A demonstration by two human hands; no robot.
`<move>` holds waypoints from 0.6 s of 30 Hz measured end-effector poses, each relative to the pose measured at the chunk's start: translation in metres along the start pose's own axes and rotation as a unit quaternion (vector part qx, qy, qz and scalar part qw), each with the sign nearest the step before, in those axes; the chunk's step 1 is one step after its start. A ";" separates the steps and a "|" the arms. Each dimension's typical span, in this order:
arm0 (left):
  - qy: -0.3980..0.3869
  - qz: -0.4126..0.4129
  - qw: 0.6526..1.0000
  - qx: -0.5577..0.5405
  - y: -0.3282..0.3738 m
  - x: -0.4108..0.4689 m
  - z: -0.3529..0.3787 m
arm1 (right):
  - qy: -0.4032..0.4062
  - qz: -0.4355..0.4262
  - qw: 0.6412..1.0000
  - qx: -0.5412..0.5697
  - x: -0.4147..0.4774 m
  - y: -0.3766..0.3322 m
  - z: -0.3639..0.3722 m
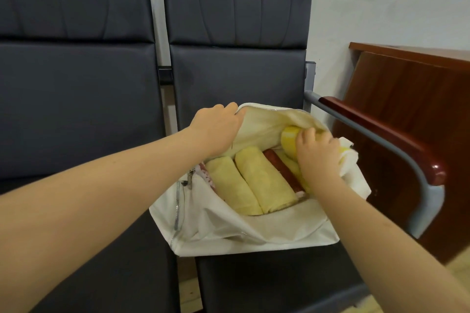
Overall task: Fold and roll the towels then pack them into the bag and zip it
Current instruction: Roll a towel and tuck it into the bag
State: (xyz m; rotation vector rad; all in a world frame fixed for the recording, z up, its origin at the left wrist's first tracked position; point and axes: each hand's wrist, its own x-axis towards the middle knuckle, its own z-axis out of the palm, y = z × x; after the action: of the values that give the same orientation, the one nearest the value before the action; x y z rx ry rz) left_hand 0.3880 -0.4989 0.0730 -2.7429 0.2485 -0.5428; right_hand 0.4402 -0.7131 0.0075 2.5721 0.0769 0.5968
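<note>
A white cloth bag lies open on the dark padded seat of a chair, the right one of two chairs side by side. The person's bare arms reach in from the near edge.

The left hand grips the far edge of the bag's flap, fingers curled over the rim, and holds the flap up so the inside shows. The right hand is at the far right of the opening, its fingers wrapped round a rolled yellow-and-white towel whose end points under the raised flap.

Inside the bag, two pale yellow rolls lie side by side, touching, running from near to far. Just right of them lies a red roll, and beyond that more yellow cloth, partly hidden by the right hand. The zip runs undone along the bag's left edge, its metal pull at the far end.

A red-brown wooden armrest on a grey frame curves past the bag's right side. A wooden cabinet stands further right, against a pale wall.
</note>
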 end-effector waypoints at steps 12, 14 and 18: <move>-0.004 0.010 1.000 -0.002 0.005 -0.004 0.003 | -0.146 0.042 0.913 0.379 0.015 -0.011 0.041; -0.011 0.009 1.000 -0.003 0.005 -0.002 0.003 | -0.128 0.009 0.910 0.395 0.013 -0.017 0.037; -0.021 0.014 1.000 -0.009 0.009 -0.002 0.005 | -0.209 -0.111 0.933 0.270 0.000 -0.033 0.043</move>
State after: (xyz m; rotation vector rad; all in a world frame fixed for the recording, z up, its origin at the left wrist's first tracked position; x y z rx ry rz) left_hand 0.3876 -0.5057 0.0646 -2.7603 0.2822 -0.4761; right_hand 0.4602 -0.7040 -0.0419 3.0984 0.4324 -0.0862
